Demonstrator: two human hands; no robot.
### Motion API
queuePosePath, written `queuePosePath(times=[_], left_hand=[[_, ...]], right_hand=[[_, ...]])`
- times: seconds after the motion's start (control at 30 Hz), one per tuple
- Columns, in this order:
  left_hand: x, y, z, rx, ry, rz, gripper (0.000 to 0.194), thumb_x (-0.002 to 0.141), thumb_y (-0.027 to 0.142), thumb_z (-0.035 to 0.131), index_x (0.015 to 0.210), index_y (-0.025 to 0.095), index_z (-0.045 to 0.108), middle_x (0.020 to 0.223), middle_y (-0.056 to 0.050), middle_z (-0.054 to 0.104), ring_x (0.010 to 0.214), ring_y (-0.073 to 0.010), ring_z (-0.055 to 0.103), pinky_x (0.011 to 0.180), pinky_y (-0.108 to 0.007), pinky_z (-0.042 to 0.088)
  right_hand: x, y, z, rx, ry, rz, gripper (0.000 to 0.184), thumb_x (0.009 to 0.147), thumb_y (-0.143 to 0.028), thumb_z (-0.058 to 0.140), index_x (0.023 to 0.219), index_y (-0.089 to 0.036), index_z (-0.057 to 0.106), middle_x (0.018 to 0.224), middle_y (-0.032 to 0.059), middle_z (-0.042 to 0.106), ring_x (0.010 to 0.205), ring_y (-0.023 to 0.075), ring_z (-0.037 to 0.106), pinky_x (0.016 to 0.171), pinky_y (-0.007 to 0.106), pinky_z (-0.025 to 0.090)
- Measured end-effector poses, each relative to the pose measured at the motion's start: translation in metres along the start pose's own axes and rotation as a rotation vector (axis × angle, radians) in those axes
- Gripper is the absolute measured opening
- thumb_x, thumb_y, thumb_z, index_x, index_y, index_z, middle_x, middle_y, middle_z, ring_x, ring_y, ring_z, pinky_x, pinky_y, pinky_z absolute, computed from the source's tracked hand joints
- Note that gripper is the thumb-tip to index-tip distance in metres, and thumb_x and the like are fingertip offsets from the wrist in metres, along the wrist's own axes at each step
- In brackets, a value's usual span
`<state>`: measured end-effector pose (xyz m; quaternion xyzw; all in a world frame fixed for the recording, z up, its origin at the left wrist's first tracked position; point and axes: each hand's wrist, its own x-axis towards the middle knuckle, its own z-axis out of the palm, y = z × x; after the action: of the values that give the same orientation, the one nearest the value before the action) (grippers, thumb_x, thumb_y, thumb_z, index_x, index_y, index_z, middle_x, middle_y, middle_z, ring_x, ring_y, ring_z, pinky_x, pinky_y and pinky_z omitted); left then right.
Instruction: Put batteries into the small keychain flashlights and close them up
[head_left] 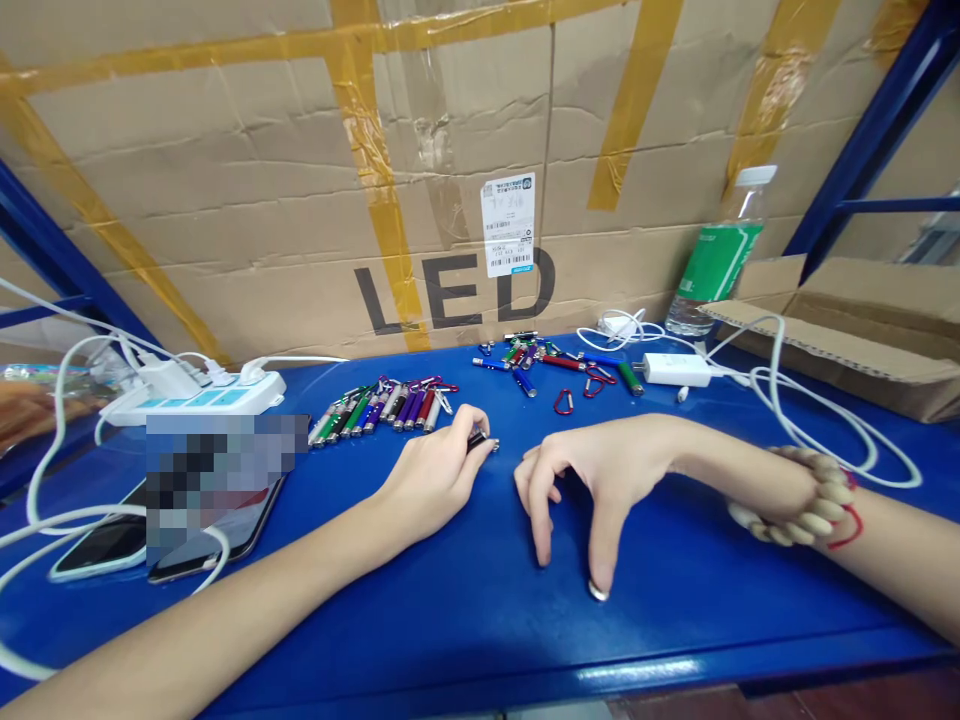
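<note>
My left hand is closed round a small black keychain flashlight, its silver end sticking out past the thumb; the rest is covered by the fingers. To its right, my right hand arches over the blue tabletop with fingers apart. Its thumb tip touches a small round silver piece, which looks like a button cell. Just beyond my left hand lies a row of keychain flashlights in several colours, with clips at their far ends. More loose flashlights lie scattered farther back.
Red carabiner clips lie at the back. On the left are a power strip, cables and two phones. At the right are a white charger, a bottle and an open carton. A large cardboard box stands behind.
</note>
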<state>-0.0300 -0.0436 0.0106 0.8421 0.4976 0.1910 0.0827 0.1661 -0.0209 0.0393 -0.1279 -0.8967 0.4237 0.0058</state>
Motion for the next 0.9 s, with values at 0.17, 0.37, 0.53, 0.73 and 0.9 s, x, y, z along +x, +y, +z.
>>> queuePosePath(times=[0.17,0.37,0.53,0.73,0.9], left_hand=[[0.0,0.0,0.0,0.013,0.002,-0.007,0.011,0.09,0.029,0.032,0.095,0.022,0.038,0.083,0.0,0.062,0.075,-0.0189,0.062,0.064,-0.029,0.044],[0.0,-0.001,0.0,0.01,0.003,-0.01,0.012,0.09,0.03,0.03,0.096,0.022,0.038,0.082,0.0,0.061,0.074,-0.0192,0.062,0.064,-0.029,0.044],[-0.001,-0.001,0.0,-0.037,0.018,-0.006,0.01,0.09,0.03,0.031,0.095,0.022,0.036,0.082,0.0,0.06,0.076,-0.0193,0.061,0.064,-0.029,0.043],[-0.003,-0.004,0.002,-0.085,0.082,-0.001,0.008,0.09,0.03,0.031,0.091,0.022,0.033,0.069,0.003,0.05,0.056,-0.0154,0.053,0.054,-0.026,0.037],[-0.003,-0.005,0.003,-0.092,0.133,0.049,0.008,0.089,0.029,0.031,0.084,0.022,0.03,0.072,0.002,0.047,0.06,-0.0149,0.05,0.057,-0.026,0.036]], right_hand=[[0.015,0.008,0.018,-0.129,0.304,0.126,0.022,0.068,-0.04,0.07,0.072,-0.019,0.071,0.054,-0.0051,0.056,0.049,0.0059,0.044,0.048,0.018,0.031],[0.017,0.007,0.02,-0.124,0.319,0.06,0.036,0.059,-0.043,0.075,0.088,-0.023,0.071,0.072,-0.004,0.061,0.054,0.0066,0.044,0.048,0.018,0.033],[0.016,-0.006,0.03,-0.1,0.217,-0.102,0.029,0.056,-0.033,0.079,0.083,-0.024,0.073,0.074,-0.0038,0.061,0.065,0.0078,0.05,0.057,0.017,0.038],[0.025,0.003,0.038,-0.068,0.317,-0.019,0.023,0.074,-0.035,0.067,0.088,-0.017,0.07,0.071,-0.0013,0.062,0.057,0.0065,0.05,0.053,0.017,0.038],[0.025,0.018,0.031,-0.322,0.569,0.052,0.02,0.08,-0.037,0.06,0.085,-0.019,0.068,0.085,0.0012,0.063,0.063,0.0086,0.053,0.057,0.02,0.039]])
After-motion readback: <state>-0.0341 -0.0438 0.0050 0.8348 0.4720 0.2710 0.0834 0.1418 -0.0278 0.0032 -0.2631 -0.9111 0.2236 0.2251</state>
